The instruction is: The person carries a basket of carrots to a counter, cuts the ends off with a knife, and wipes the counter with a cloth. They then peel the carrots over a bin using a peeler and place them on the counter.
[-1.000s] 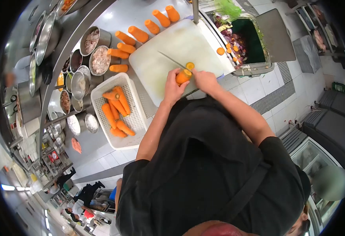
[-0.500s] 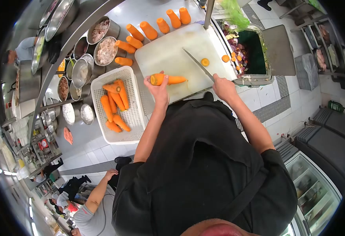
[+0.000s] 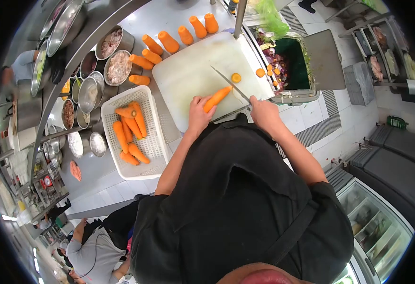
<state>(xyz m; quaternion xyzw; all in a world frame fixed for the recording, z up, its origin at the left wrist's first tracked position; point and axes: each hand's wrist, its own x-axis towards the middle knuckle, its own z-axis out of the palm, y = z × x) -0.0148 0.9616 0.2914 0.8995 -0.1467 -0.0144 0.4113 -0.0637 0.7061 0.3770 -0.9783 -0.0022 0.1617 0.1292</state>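
My left hand (image 3: 201,112) grips a carrot (image 3: 218,98) near the front edge of the white cutting board (image 3: 184,75). Its far end points up and right, touching or close to the blade of a knife (image 3: 230,84). The knife's handle is in my right hand (image 3: 263,111). Just beyond the blade lies a round orange carrot piece (image 3: 236,77). Several cut carrots (image 3: 168,42) line the board's far and left sides, many upright. To the left, a white basket (image 3: 157,156) holds several whole carrots (image 3: 132,125).
Metal pots with meat (image 3: 118,67) and bowls stand left of the board. A green bin (image 3: 296,61) with scraps and carrot slices (image 3: 260,72) adjoins it on the right. Another person in a grey shirt (image 3: 91,253) is at the lower left. A metal post (image 3: 239,21) rises behind the board.
The carrot has turned, with its end swung up beside the blade. My left hand has moved right and lower. The whole view has shifted slightly, and the person at lower left has moved.
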